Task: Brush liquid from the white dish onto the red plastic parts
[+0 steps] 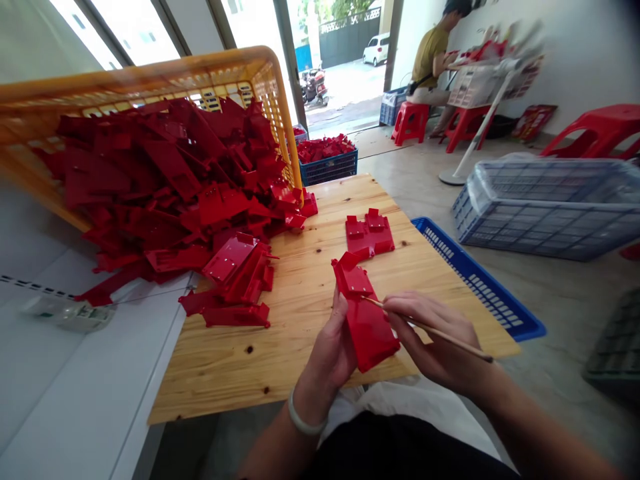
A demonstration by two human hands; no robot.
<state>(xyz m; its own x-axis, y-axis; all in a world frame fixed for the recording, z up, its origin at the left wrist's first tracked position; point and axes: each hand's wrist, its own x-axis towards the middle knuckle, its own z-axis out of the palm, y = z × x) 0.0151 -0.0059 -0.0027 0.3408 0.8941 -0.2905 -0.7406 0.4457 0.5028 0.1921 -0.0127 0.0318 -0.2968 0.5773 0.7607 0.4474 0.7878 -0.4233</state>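
My left hand [327,350] grips a red plastic part [371,327] by its left side, tilted up over the front of the wooden table. A thin wooden brush [440,332] is pinched in my right hand [433,337], its tip against the part just below a raised flap. The tip is too small to make out well. Beyond the held part, another red part [370,235] with two raised tabs lies flat on the wood. Several more red parts [235,280] are stacked to the left, in front of the big pile.
A tipped yellow crate [280,127] spills red parts [170,180] onto the wooden table [220,373]. A blue basket [480,293] stands by the table's right edge, grey crates [545,213] farther right. A person [430,60] sits at the back near a fan stand [480,133].
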